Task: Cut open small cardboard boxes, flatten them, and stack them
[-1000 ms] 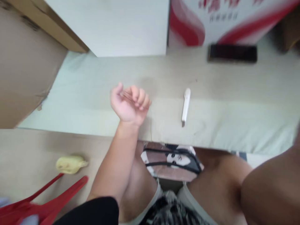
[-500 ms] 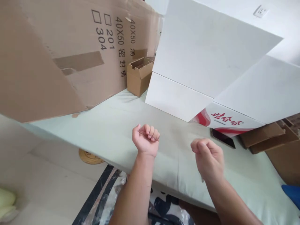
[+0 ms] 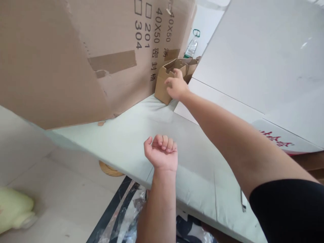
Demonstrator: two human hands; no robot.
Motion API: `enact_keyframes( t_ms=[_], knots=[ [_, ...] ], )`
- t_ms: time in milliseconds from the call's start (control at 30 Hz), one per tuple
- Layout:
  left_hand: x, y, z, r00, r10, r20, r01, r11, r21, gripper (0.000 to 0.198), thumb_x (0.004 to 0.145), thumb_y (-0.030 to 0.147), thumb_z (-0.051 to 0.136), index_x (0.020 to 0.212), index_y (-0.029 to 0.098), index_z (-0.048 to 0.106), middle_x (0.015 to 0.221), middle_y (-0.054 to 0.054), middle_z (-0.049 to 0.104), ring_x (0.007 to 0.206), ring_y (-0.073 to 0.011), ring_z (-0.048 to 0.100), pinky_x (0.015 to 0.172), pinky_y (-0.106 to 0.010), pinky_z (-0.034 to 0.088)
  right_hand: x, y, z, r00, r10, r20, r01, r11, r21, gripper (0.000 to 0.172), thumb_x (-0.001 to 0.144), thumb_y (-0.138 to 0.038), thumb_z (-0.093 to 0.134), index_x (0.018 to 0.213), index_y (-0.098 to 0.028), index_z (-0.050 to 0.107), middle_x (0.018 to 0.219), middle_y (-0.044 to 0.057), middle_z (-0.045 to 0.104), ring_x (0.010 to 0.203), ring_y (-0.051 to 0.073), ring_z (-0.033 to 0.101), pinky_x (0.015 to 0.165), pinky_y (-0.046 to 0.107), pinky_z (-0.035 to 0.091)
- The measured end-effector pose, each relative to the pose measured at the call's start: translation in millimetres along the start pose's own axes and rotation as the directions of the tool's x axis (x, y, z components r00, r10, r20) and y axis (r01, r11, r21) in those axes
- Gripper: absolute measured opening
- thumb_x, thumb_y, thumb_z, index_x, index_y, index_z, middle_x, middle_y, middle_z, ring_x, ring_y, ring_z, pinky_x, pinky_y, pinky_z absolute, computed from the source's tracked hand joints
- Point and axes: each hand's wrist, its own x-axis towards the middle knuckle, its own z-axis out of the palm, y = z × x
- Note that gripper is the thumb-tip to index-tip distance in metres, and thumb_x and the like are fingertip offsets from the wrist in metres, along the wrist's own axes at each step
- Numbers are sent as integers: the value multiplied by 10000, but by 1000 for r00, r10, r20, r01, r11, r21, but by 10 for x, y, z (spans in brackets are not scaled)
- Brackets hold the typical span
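Note:
My right hand (image 3: 178, 85) reaches out over the near side of a small brown cardboard box (image 3: 162, 88), its fingers spread and nothing visible in them. Whether the fingertips touch the box cannot be made out. This box has an open top and stands on the pale green covered table (image 3: 121, 126). Nearer to me, my left hand (image 3: 162, 152) is turned palm up above the table. Its fingers are curled in side by side, the thumb is a little apart, and no object shows in it.
A large cardboard carton (image 3: 76, 91) with black print rises at the left. White boxes (image 3: 243, 67) stand at the right. Behind the small box is a clear plastic bottle (image 3: 192, 47). On the floor sit a round wooden piece (image 3: 110, 169) and a yellowish container (image 3: 15, 211).
My right hand has gone from a closed fist at the right to spread fingers at the small box, forward and left. The left hand keeps its curled pose. The view has shifted left.

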Motion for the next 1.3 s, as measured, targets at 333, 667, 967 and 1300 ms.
enact_keyframes(
  t_ms=[333, 667, 967, 1300],
  knots=[
    [-71, -46, 25, 930, 367, 2, -349, 883, 314, 424, 821, 386, 435, 446, 194, 384, 430, 44, 251, 353, -66, 268, 402, -216, 204, -617, 116, -87, 983, -182, -23, 182, 983, -1, 350, 836, -99, 549, 1120, -161, 745, 1374, 140, 634, 1166, 295, 669, 1098, 498, 523],
    [-105, -72, 34, 651, 726, 224, -718, 492, 492, 289, 790, 358, 507, 555, 210, 430, 512, 48, 343, 434, -88, 332, 447, -232, 236, -3546, 1238, -1055, 930, -146, -337, 187, 978, 93, 183, 865, -157, 643, 754, -265, 742, 962, 68, 805, 837, 240, 786, 722, 347, 651],
    [-360, -872, 189, 796, 162, 583, -593, 394, 702, 215, 780, 406, 655, 730, 200, 691, 776, -60, 659, 743, -180, 608, 607, -275, 442, -4536, 1510, -1493, 873, -125, -471, 247, 947, 207, 218, 843, -83, 584, 688, -206, 675, 767, 53, 770, 560, 151, 706, 491, 230, 559],
    [-415, -1193, 177, 640, 121, 759, -768, 56, 639, 24, 624, 168, 680, 627, 176, 702, 641, -23, 656, 672, -165, 585, 700, -325, 427, -4597, 1658, -1846, 961, 67, -268, 26, 944, 330, 335, 954, -188, 581, 623, -209, 632, 758, 15, 776, 582, 108, 687, 537, 215, 513]
  ],
)
